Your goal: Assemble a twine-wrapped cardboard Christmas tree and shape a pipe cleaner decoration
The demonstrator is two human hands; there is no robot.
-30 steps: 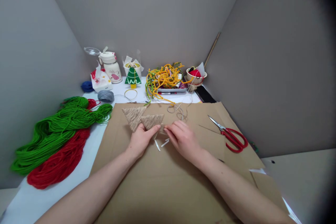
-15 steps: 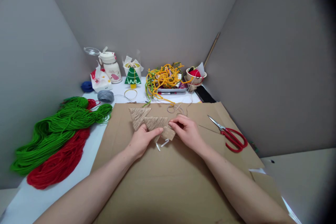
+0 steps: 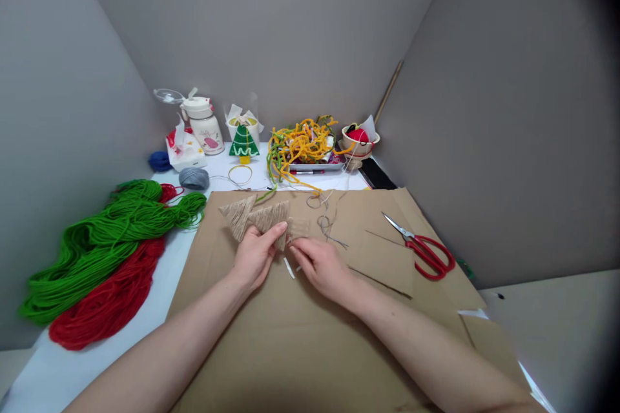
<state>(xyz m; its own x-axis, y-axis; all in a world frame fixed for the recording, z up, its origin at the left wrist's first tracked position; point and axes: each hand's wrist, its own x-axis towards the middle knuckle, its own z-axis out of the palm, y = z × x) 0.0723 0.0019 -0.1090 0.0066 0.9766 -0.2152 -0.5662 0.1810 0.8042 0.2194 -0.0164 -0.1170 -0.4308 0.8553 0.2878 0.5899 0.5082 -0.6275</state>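
A tree-shaped piece (image 3: 266, 215) wrapped in tan twine is in my left hand (image 3: 254, 250). The thumb lies across its front and the fingers are behind it. Its blurred end piece (image 3: 299, 227) points to the right and looks like bare cardboard. My right hand (image 3: 322, 268) is closed in a pinch just below that end, close to the left thumb. What its fingertips hold is too small to make out. A small white strip (image 3: 289, 268) lies on the cardboard sheet (image 3: 290, 348) between the hands.
Red-handled scissors (image 3: 429, 255) lie to the right, beside loose thread (image 3: 329, 229). Green yarn (image 3: 97, 239) and red yarn (image 3: 111, 297) fill the left side. At the back stand a white bottle (image 3: 206, 129), a green felt tree (image 3: 245, 142), a tray of yellow yarn (image 3: 307, 148) and a bowl (image 3: 361, 145).
My left hand has shifted the twine-wrapped tree left and tilted it. My right hand has moved left and down from the tree's right end, uncovering thread on the cardboard.
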